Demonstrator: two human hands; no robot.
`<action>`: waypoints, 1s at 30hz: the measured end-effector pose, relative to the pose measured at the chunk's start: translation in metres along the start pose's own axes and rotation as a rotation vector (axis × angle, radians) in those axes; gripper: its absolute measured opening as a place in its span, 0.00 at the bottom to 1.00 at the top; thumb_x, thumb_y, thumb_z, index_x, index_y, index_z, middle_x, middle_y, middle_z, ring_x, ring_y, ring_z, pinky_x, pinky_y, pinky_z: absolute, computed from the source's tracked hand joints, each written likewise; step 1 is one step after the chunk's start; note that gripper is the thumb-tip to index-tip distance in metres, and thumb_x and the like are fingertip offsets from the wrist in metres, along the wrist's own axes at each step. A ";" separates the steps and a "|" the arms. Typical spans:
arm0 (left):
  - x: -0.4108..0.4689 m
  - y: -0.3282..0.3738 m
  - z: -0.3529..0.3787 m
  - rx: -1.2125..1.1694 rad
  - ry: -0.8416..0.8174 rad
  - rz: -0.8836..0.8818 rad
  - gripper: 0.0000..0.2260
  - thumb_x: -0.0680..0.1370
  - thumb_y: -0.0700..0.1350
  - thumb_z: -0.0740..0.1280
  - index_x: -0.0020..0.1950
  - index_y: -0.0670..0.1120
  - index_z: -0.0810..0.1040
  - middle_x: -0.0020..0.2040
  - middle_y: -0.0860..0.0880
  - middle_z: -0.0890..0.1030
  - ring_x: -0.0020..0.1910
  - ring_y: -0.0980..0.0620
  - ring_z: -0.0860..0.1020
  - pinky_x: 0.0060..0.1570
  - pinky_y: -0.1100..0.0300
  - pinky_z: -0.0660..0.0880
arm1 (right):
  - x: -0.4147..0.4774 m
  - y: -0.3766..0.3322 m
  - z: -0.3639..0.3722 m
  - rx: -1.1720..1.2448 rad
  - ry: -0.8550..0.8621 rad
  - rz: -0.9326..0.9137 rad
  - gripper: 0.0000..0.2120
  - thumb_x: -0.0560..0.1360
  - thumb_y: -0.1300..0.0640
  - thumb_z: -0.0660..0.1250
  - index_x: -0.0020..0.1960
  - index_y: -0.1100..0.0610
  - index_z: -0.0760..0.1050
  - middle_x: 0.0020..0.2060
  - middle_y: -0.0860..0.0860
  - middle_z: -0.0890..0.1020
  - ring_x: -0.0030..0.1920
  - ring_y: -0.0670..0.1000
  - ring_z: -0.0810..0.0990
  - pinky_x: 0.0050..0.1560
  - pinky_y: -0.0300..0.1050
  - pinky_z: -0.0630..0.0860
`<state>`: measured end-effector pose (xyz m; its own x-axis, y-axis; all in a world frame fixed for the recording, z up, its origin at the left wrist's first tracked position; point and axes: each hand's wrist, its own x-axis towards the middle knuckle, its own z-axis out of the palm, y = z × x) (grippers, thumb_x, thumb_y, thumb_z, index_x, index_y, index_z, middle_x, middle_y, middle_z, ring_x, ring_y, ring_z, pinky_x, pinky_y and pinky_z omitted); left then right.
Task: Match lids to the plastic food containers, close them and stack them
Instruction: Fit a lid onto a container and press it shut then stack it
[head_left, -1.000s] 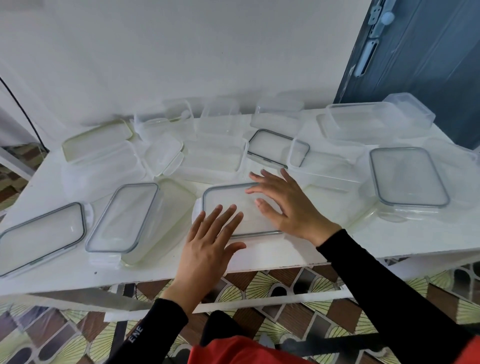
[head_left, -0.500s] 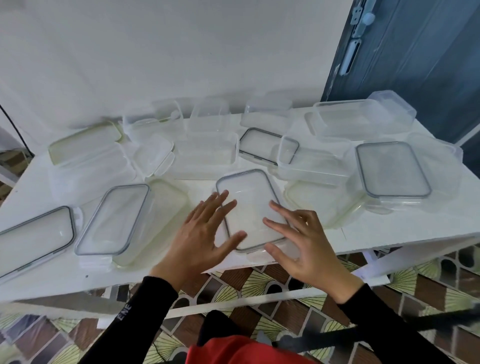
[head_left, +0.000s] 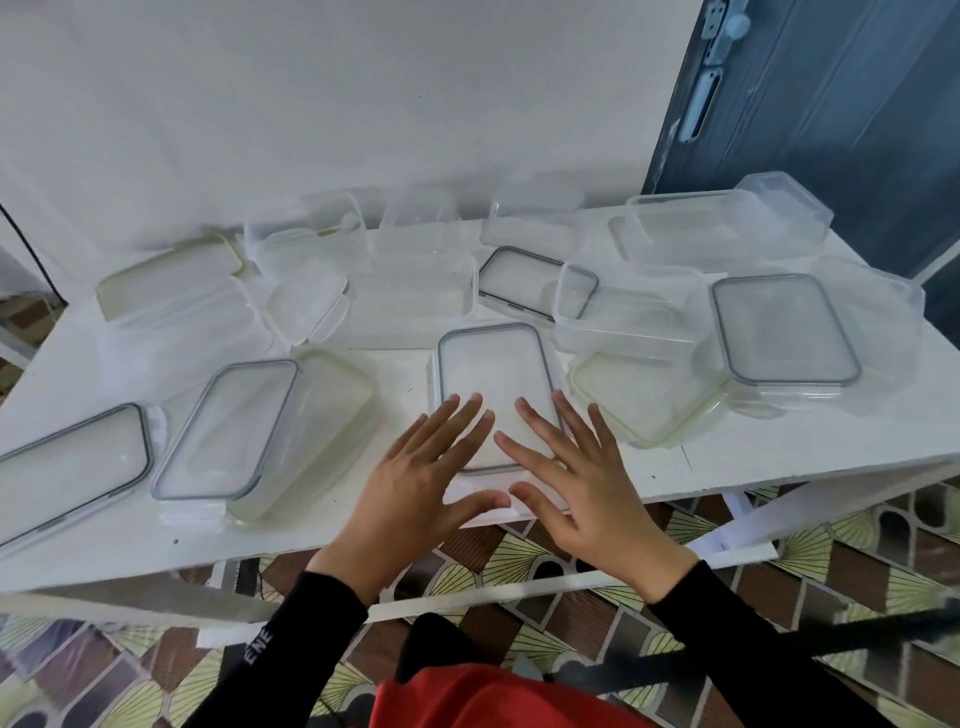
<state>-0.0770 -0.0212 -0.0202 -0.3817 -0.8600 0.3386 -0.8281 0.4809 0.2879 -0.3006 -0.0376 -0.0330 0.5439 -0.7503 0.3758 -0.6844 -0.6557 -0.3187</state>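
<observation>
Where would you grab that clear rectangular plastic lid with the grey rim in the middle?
Probably by its two long edges, one from each side. The clear rectangular plastic lid with the grey rim lies flat, its long edges at left and right, so its top offers nothing to pinch. The left hand and right hand lie flat on its near end, beside those edges.

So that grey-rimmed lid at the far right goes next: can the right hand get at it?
Probably yes: the right hand is open, holding nothing, and the grey-rimmed lid lies uppermost to its right with nothing covering it.
</observation>
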 end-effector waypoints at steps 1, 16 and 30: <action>-0.001 0.000 0.003 -0.001 0.000 0.016 0.33 0.76 0.66 0.62 0.76 0.49 0.65 0.78 0.51 0.62 0.78 0.51 0.57 0.72 0.50 0.65 | 0.000 0.002 -0.001 -0.005 -0.012 -0.012 0.23 0.82 0.43 0.54 0.76 0.45 0.63 0.79 0.48 0.58 0.79 0.57 0.49 0.74 0.68 0.50; -0.003 0.017 0.016 -0.033 0.075 -0.039 0.28 0.80 0.56 0.63 0.75 0.43 0.66 0.77 0.45 0.63 0.77 0.46 0.58 0.68 0.45 0.70 | 0.001 0.004 0.002 0.113 0.012 -0.040 0.23 0.81 0.50 0.62 0.75 0.50 0.67 0.77 0.50 0.62 0.79 0.56 0.53 0.73 0.65 0.59; -0.005 0.022 0.023 0.050 0.056 -0.081 0.27 0.80 0.55 0.60 0.76 0.43 0.63 0.77 0.45 0.62 0.78 0.45 0.57 0.68 0.43 0.69 | 0.002 0.004 0.000 0.077 0.005 -0.040 0.22 0.81 0.49 0.60 0.75 0.50 0.66 0.77 0.48 0.63 0.79 0.54 0.55 0.75 0.60 0.59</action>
<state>-0.1026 -0.0108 -0.0362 -0.2905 -0.8843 0.3656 -0.8755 0.3998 0.2715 -0.3019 -0.0416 -0.0334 0.5676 -0.7230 0.3938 -0.6225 -0.6899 -0.3695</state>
